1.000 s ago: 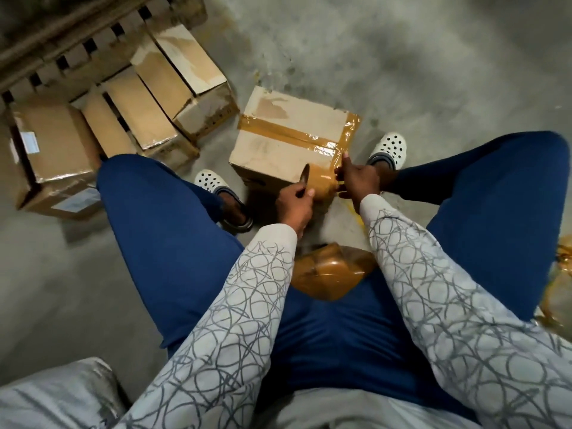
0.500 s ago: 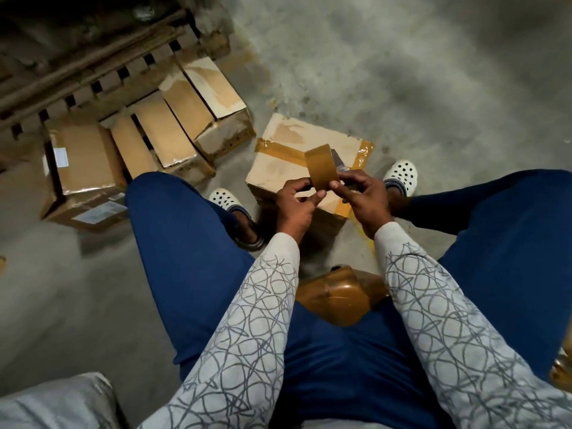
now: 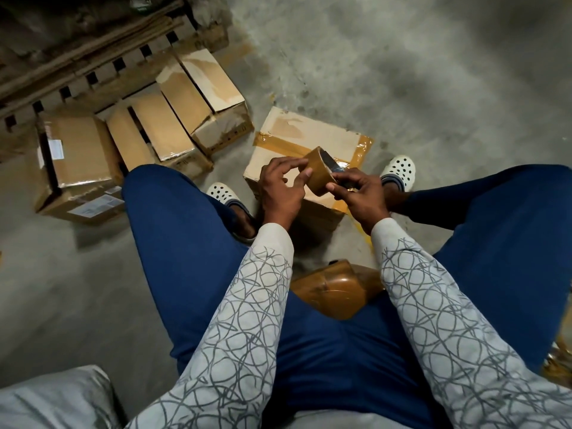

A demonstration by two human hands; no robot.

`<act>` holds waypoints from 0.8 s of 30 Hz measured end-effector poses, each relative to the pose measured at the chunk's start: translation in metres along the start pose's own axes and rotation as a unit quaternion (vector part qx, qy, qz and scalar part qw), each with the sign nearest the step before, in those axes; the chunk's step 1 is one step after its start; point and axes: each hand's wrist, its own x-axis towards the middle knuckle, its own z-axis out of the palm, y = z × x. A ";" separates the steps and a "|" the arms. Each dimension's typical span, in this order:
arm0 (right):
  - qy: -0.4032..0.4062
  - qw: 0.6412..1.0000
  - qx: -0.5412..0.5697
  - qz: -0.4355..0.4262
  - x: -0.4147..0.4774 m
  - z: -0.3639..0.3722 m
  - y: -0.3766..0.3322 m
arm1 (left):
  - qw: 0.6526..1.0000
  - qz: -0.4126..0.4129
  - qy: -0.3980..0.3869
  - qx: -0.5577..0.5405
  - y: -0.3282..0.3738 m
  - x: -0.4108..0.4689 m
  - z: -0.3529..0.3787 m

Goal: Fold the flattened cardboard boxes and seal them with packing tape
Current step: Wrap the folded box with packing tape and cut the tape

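Note:
A folded cardboard box [image 3: 303,134] stands on the concrete floor between my feet, with a strip of brown tape across its top and down its right side. Above its near edge I hold a brown roll of packing tape [image 3: 318,173]. My left hand [image 3: 283,191] touches the roll's outer face with thumb and fingertips. My right hand [image 3: 360,193] grips the roll's right rim, fingers partly inside the core. The box's near side is hidden behind my hands.
Several taped boxes [image 3: 185,109] lie at the left beside a wooden pallet [image 3: 93,60]. A brown wrapped bundle [image 3: 334,289] rests on my lap. A grey sack [image 3: 52,400] sits bottom left. My white clogs [image 3: 397,170] flank the box.
The tape roll came off the box's near right corner and rose above the box. Both hands now hold it, the left fingers shifting over its outer face.

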 end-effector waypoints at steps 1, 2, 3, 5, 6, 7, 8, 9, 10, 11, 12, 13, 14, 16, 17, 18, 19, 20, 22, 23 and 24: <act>-0.001 1.000 -0.008 0.002 0.000 0.000 0.002 | 1.000 -0.002 0.004 0.010 0.000 0.000 0.000; -0.001 1.000 -0.018 0.004 0.001 0.000 0.004 | 1.000 -0.006 0.007 0.019 -0.001 0.001 0.001; -0.003 1.000 -0.029 0.006 0.002 -0.001 0.006 | 1.000 -0.011 0.012 0.026 -0.001 0.001 0.001; -0.009 0.999 -0.051 0.011 0.002 -0.002 0.008 | 0.999 -0.021 0.023 0.040 -0.003 0.002 0.002; -0.013 0.998 -0.065 0.011 0.002 -0.002 0.007 | 0.998 -0.028 0.024 0.048 -0.004 0.003 0.002; -0.017 0.996 -0.084 0.010 0.002 -0.002 0.007 | 0.998 -0.038 0.019 0.056 -0.006 0.003 0.003; -0.021 0.993 -0.113 0.007 0.002 -0.001 0.007 | 0.996 -0.052 0.009 0.065 -0.007 0.002 0.004; -0.024 0.988 -0.150 0.000 0.001 0.000 0.007 | 0.995 -0.069 -0.003 0.075 -0.008 0.001 0.006; -0.026 0.983 -0.183 -0.004 0.000 0.001 0.006 | 0.992 -0.086 -0.017 0.086 -0.010 -0.001 0.008; -0.027 0.980 -0.197 0.000 -0.001 0.003 0.006 | 0.990 -0.103 -0.030 0.093 -0.012 -0.002 0.010; -0.032 0.982 -0.185 0.013 -0.002 0.005 0.005 | 0.987 -0.119 -0.043 0.097 -0.013 -0.004 0.012; -0.042 0.986 -0.157 0.032 -0.002 0.006 0.006 | 0.985 -0.132 -0.055 0.099 -0.015 -0.006 0.014; -0.055 0.988 -0.136 0.047 -0.003 0.008 0.006 | 0.982 -0.142 -0.066 0.105 -0.015 -0.007 0.015; -0.072 0.986 -0.138 0.059 -0.004 0.008 0.006 | 0.978 -0.145 -0.084 0.123 -0.015 -0.008 0.016; -0.075 0.983 -0.157 0.059 -0.004 0.008 0.007 | 0.976 -0.145 -0.091 0.134 -0.015 -0.008 0.017; -0.075 0.979 -0.184 0.055 -0.004 0.008 0.007 | 0.974 -0.146 -0.096 0.143 -0.015 -0.008 0.017; -0.075 0.973 -0.213 0.047 -0.004 0.008 0.008 | 0.973 -0.149 -0.098 0.148 -0.015 -0.007 0.016; -0.076 0.968 -0.237 0.037 -0.004 0.009 0.008 | 0.972 -0.152 -0.101 0.151 -0.014 -0.007 0.016; -0.071 0.959 -0.273 0.034 -0.005 0.011 0.012 | 0.969 -0.147 -0.112 0.161 -0.013 -0.008 0.015; -0.063 0.955 -0.288 0.041 -0.005 0.011 0.014 | 0.968 -0.139 -0.125 0.170 -0.012 -0.009 0.016; -0.055 0.951 -0.300 0.053 -0.005 0.011 0.016 | 0.965 -0.131 -0.141 0.177 -0.012 -0.011 0.016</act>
